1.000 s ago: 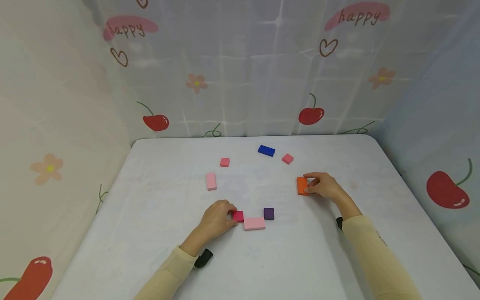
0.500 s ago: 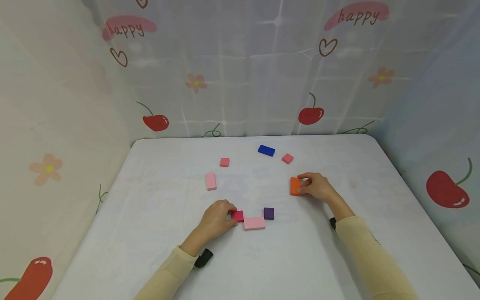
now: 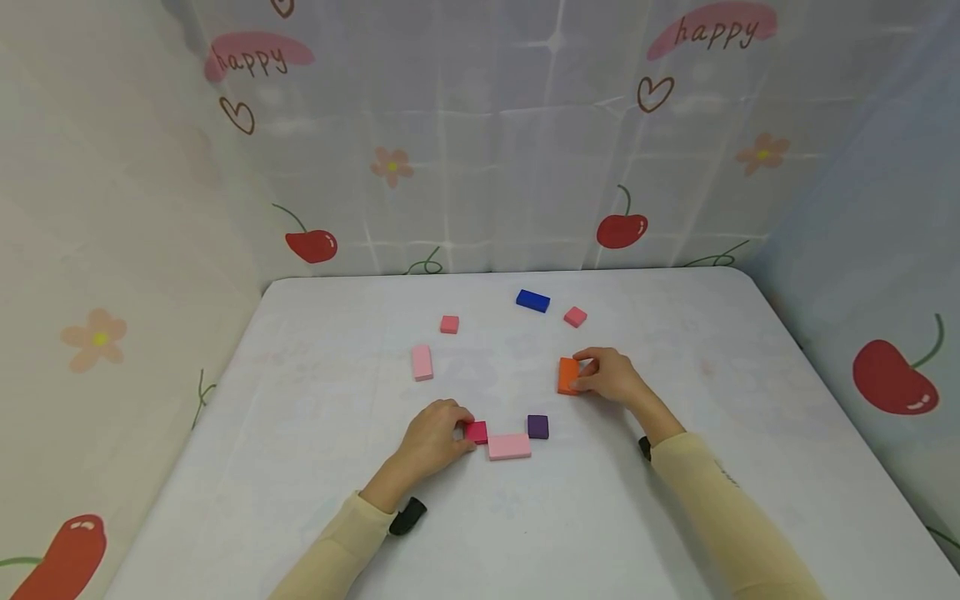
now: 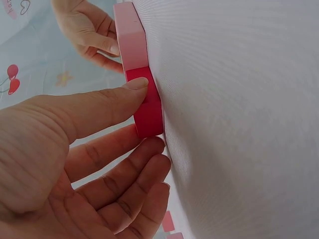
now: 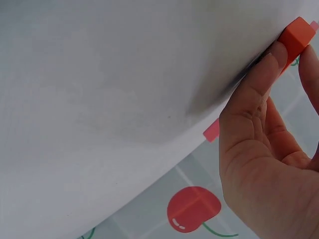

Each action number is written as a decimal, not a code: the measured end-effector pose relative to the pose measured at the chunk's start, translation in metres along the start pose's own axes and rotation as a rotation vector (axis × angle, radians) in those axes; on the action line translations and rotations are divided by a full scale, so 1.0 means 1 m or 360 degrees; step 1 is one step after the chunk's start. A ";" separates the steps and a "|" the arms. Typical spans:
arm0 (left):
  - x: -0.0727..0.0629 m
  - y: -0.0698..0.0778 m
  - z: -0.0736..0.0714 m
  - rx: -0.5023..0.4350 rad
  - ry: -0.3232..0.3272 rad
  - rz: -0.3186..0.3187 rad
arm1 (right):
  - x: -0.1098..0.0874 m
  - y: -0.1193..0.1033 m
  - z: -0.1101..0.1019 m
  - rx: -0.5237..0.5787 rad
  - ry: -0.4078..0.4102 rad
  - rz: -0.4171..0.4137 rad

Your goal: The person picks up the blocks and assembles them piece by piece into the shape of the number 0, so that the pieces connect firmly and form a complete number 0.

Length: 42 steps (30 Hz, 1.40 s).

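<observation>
We have moved the orange block [image 3: 567, 375] leftward, our right grip [image 3: 611, 376] pinching it; our left grip [image 3: 431, 436] still pinches the red block [image 3: 477, 432].

Pale cherry-printed curtain [image 3: 495, 183] behind a white table [image 3: 555, 525]

On the table [image 3: 525, 537], the nearest block [image 3: 510, 447] touches a second block [image 3: 478, 432] at left; behind its right end, a third block [image 3: 537, 427]; beyond that, rightward, a fourth block [image 3: 566, 376]; leftmost, a fifth block [image 3: 422, 363] before a sixth block [image 3: 449, 325]; farthest, a seventh block [image 3: 533, 302] left of an eighth block [image 3: 575, 317].
</observation>
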<state>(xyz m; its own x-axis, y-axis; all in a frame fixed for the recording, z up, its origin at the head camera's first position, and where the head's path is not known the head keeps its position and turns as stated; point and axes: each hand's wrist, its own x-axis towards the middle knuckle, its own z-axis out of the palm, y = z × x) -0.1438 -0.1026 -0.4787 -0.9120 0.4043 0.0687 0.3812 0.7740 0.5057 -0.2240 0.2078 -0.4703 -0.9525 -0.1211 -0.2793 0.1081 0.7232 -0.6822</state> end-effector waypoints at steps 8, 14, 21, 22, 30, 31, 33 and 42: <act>0.000 -0.001 0.002 0.0019 0.0008 -0.0003 | 0.001 -0.010 0.013 -0.0024 -0.0031 -0.0063; 0.000 0.000 0.001 0.0012 0.0011 0.0011 | 0.000 -0.017 0.021 -0.0031 -0.0067 -0.0108; 0.001 0.000 0.001 0.0013 0.0010 0.0007 | -0.005 -0.024 0.028 -0.0069 -0.0098 -0.0136; 0.001 0.000 0.001 0.0015 0.0010 0.0005 | -0.005 -0.025 0.029 -0.0075 -0.0099 -0.0140; 0.000 0.000 0.001 0.0008 0.0017 0.0011 | -0.011 -0.031 0.033 -0.0075 -0.0117 -0.0174; 0.000 0.000 0.001 0.0004 0.0018 0.0014 | -0.012 -0.032 0.033 -0.0076 -0.0122 -0.0177; 0.000 0.000 0.001 0.0003 0.0018 0.0013 | -0.013 -0.033 0.034 -0.0075 -0.0127 -0.0179; 0.001 0.000 0.001 0.0009 0.0023 0.0013 | -0.015 -0.032 0.036 -0.0087 -0.0140 -0.0215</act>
<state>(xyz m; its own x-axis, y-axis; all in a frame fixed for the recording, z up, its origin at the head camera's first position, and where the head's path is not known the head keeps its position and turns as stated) -0.1444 -0.1017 -0.4801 -0.9110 0.4034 0.0853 0.3893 0.7734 0.5002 -0.2035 0.1621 -0.4684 -0.9286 -0.2768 -0.2473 -0.0370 0.7321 -0.6802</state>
